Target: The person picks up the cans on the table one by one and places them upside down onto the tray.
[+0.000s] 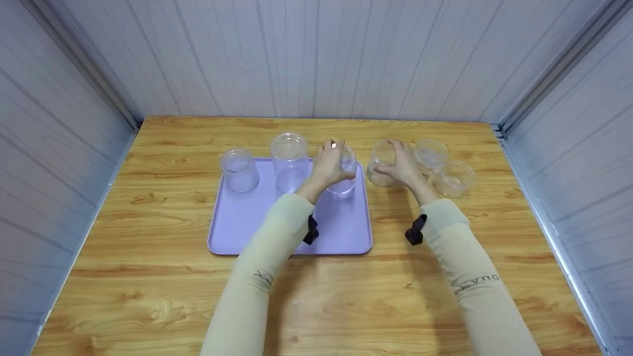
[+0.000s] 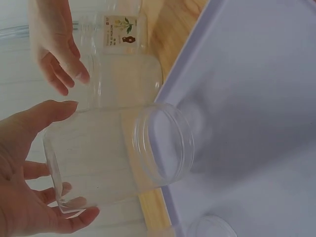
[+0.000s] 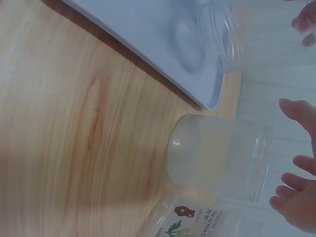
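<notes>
My left hand (image 1: pixel 329 164) grips a clear plastic jar (image 2: pixel 94 153) by its base end, thumb on one side and fingers on the other. The jar is upside down, its threaded mouth facing the back right of the lilac tray (image 1: pixel 237 222). My right hand (image 1: pixel 403 168) has its fingers spread around the top of another clear jar (image 3: pixel 217 153), which stands upright on the table just right of the tray. A gap shows between these fingers and that jar's rim in the right wrist view.
A short clear jar (image 1: pixel 241 173) and a taller clear one (image 1: pixel 290 160) stand at the tray's back left. Right of my right hand are two more clear containers, one behind (image 1: pixel 431 154) and one in front (image 1: pixel 454 179). A labelled jar (image 3: pixel 190 219) stands close by. Panel walls (image 1: pixel 316 59) enclose the table.
</notes>
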The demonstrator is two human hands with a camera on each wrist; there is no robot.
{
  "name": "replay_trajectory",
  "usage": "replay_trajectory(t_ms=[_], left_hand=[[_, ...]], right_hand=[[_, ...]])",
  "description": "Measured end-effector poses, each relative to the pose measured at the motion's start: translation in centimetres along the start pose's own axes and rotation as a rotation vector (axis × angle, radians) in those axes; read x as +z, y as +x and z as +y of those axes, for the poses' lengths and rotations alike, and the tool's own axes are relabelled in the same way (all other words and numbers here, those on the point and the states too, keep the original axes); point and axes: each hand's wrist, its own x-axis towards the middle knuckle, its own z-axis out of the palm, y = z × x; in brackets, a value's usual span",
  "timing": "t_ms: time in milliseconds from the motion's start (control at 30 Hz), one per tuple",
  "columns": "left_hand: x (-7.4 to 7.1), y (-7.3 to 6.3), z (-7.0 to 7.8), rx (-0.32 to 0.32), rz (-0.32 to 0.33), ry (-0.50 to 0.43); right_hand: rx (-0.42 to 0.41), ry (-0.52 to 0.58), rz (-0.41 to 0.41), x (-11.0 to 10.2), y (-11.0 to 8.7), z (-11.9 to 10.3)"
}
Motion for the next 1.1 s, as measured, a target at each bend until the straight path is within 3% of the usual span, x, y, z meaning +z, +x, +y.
replay_trajectory(t_ms=[367,533,800,1100], left_hand=[[-0.2,1.4,0.0,-0.006,-0.021,0.071],[0.0,1.9,-0.4,0.01,-0.027,0.097],[0.8,2.5,-0.2,-0.013,-0.059,0.089],[1.3,3.1,0.9,0.023,-0.086,0.149]], right_hand=[[-0.077,-0.202,-0.038,-0.8,1.2,0.2],[-0.066,-0.249,-0.059,-0.9,1.6,0.4],[-0.033,-0.265,-0.084,-0.7,2.4,1.0],[0.006,-0.241,-0.162,-0.7,2.9,1.0]])
